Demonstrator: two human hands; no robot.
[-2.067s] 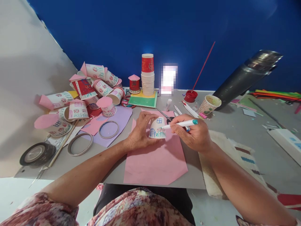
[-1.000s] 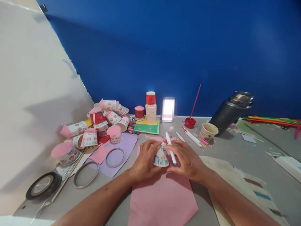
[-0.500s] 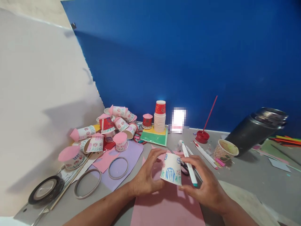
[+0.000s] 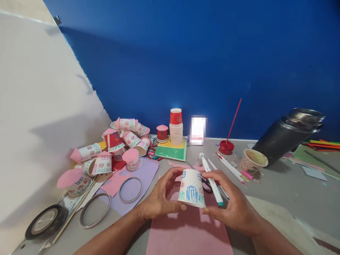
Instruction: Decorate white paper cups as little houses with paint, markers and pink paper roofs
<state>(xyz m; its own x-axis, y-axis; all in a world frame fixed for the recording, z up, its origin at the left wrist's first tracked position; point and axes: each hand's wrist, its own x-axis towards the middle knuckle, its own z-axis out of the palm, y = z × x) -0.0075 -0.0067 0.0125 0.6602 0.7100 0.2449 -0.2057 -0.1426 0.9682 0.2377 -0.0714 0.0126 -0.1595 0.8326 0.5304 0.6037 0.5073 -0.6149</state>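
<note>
A: What do we have in hand?

B: Our left hand (image 4: pixel 156 203) and right hand (image 4: pixel 233 209) both grip a small white paper cup drawn like a house (image 4: pixel 192 192), upside down, with a blue arched door, blue windows and green grass strokes. It sits lifted above the pink sheet of paper (image 4: pixel 186 235), at the six o'clock side of the grey table (image 4: pixel 287 184).

A: How are our hands set?

B: The left hand's thumb and fingers are clamped on the cup's side at nine o'clock. The right hand closes on it from three o'clock, and between its fingers it also pinches a white marker with a teal cap (image 4: pixel 211 180), the cap pointing toward five o'clock.

A: And around us?

B: At ten o'clock lies a heap of decorated paper cups with pink paper roofs (image 4: pixel 114 145); nearer us, a lilac sheet (image 4: pixel 143 173) carries a thin ring (image 4: pixel 130 185), with a second ring (image 4: pixel 95 210) and a dark roll of tape (image 4: pixel 46 220) toward eight o'clock. At twelve o'clock we see a stack of white cups topped by a red one (image 4: pixel 175 127) on a green and yellow card (image 4: pixel 171 151). At one o'clock stands a red paint lid with a red stick (image 4: pixel 226 146), and at two o'clock a patterned paper cup (image 4: pixel 252 161) beside a tilted dark steel flask (image 4: pixel 289 136).
</note>
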